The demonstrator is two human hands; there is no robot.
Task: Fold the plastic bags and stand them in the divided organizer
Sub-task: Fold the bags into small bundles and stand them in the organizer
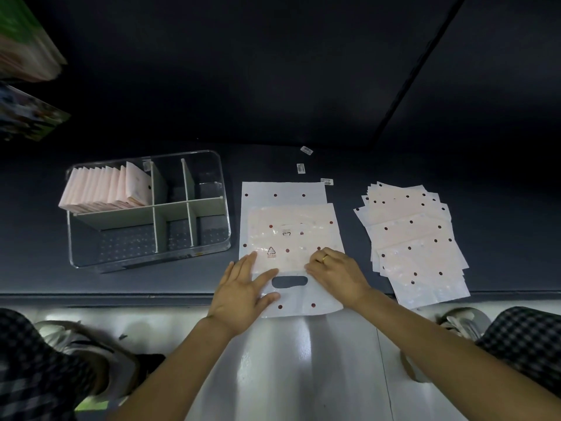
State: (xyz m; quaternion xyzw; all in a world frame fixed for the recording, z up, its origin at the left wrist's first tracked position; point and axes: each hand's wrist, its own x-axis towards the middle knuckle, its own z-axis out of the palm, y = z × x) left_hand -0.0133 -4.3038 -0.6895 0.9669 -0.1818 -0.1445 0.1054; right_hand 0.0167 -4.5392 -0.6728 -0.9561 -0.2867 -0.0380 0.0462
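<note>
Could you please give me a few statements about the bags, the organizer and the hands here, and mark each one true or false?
1. Folded bags stand in the organizer's far-left compartment. True.
2. Every compartment holds bags. False: only that one is filled.
3. The unfolded stack lies to the right of the bag being folded. True.
4. The left hand lies flat on that bag. True.
5. The right hand reaches into the organizer. False: it presses the bag's folded edge.
6. The bag's handle cutout is at its far end. False: it is nearest the person.
</note>
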